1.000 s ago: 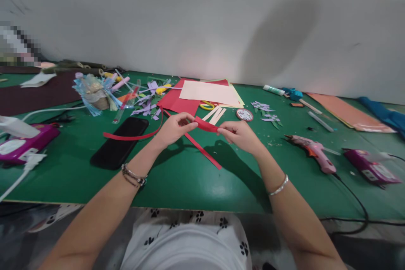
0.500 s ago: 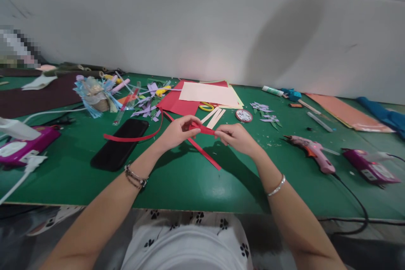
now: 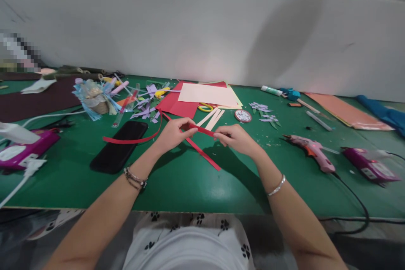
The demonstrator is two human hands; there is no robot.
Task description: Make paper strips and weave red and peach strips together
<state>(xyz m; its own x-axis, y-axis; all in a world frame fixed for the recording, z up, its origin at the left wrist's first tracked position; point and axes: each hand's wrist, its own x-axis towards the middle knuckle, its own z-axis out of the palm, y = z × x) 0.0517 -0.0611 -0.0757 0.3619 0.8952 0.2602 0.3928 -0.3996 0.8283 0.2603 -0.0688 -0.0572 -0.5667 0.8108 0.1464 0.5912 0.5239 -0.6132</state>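
Note:
My left hand (image 3: 173, 133) and my right hand (image 3: 236, 138) are both pinched on a red paper strip (image 3: 202, 130) held just above the green table (image 3: 177, 177). The strip runs between the two hands. One long tail curves off to the left over the black phone (image 3: 119, 146). Another red strip (image 3: 202, 152) slants down to the right beneath the hands.
Red and cream paper sheets (image 3: 202, 93), yellow scissors (image 3: 205, 107) and cream strips lie behind the hands. Purple scraps and a blue tasselled bundle (image 3: 93, 96) sit at the left. A pink glue gun (image 3: 311, 150) and purple boxes (image 3: 370, 166) lie at the right, with cables.
The hands have drawn slightly closer and turned the strip, so the red piece between them looks thinner now. The head view has dipped a little.

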